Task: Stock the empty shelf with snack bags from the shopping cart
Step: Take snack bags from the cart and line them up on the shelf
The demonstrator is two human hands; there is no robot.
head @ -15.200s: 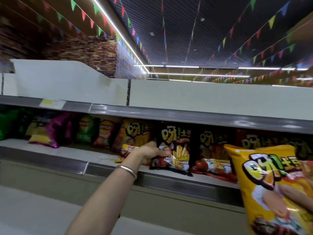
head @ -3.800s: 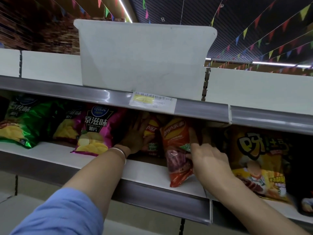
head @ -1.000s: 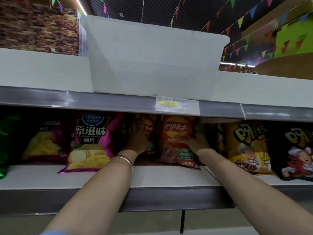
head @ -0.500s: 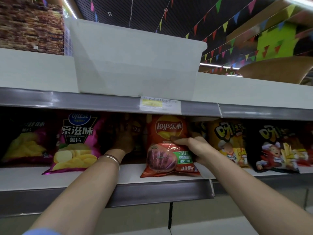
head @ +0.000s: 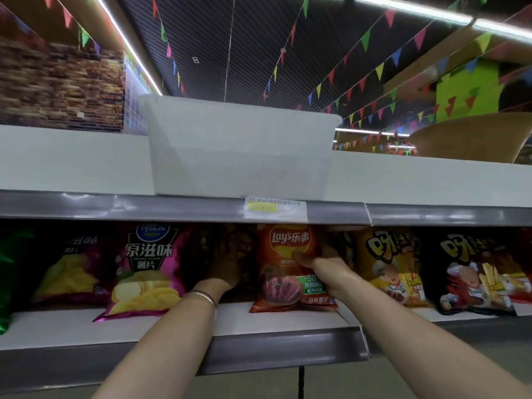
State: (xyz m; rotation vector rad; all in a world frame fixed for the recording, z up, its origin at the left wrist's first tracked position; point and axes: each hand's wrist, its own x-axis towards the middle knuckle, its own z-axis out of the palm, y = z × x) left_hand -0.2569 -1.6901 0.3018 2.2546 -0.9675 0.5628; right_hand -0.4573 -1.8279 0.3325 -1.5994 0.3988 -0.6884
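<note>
An orange Lay's bag (head: 283,272) stands upright near the front of the white shelf (head: 259,321). My right hand (head: 324,266) grips its right edge, with the thumb across the front. Deeper in the shadow to the left, my left hand (head: 226,262) is raised with straight fingers pressed flat against a dark bag (head: 244,249) behind. A silver bangle sits on that wrist. The shopping cart is out of view.
A magenta chip bag (head: 144,269) stands left of my hands; a yellow bag (head: 394,263) and a black bag (head: 475,272) stand to the right. Overhead runs the grey upper shelf rail with a price tag (head: 275,208). A white bin (head: 241,148) sits on top.
Over the last second my right hand has drawn the orange bag forward toward the shelf's front edge. My left hand stays against the bag behind.
</note>
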